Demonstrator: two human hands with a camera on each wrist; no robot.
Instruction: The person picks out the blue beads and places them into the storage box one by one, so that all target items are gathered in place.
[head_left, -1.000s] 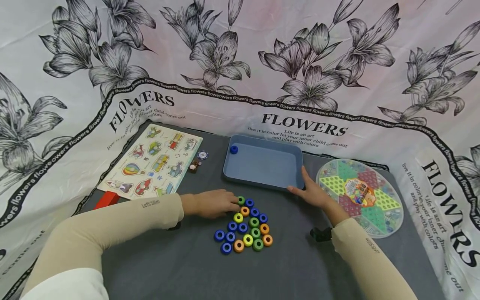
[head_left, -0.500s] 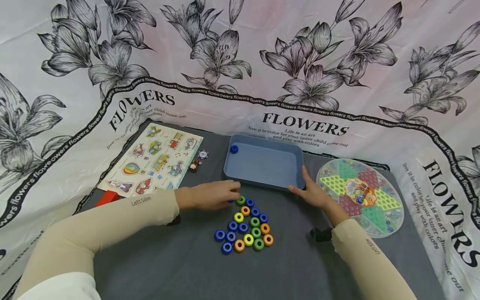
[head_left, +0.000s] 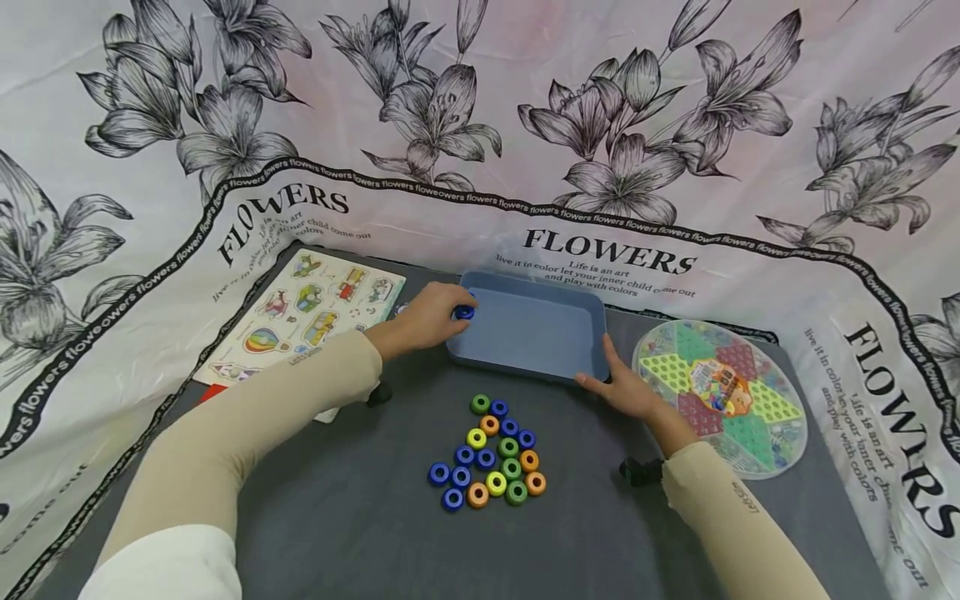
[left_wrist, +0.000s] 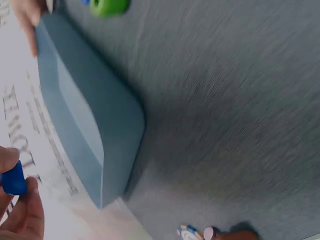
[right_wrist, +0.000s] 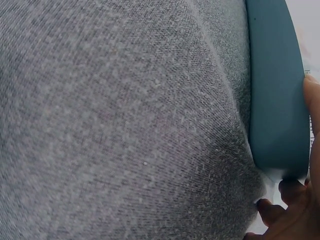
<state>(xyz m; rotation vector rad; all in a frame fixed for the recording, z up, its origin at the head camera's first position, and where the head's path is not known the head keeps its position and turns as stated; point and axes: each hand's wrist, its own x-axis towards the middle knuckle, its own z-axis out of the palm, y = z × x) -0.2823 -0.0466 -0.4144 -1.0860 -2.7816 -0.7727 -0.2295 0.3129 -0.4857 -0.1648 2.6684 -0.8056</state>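
Note:
My left hand (head_left: 431,317) pinches a blue ring bead (left_wrist: 14,179) between thumb and fingers, over the left end of the shallow blue tray (head_left: 536,325). In the left wrist view the bead stands out above the tray's rim. Another blue bead in that corner of the tray is mostly hidden by the hand. My right hand (head_left: 630,387) holds the tray's near right corner, thumb at the front edge and a finger along the side. Several ring beads, blue, green, orange and yellow, lie in a loose group in front of the tray, among them a green bead (head_left: 480,404).
A picture puzzle board (head_left: 300,308) lies at the left, partly under the left forearm, with a red block (head_left: 212,392) by it. To the right is a round Chinese checkers board (head_left: 720,396). A patterned cloth (head_left: 480,217) hangs behind the dark table.
My left hand has picked a blue bead from the back of the group and carried it up to the tray's left end. My right hand stays at the tray corner.

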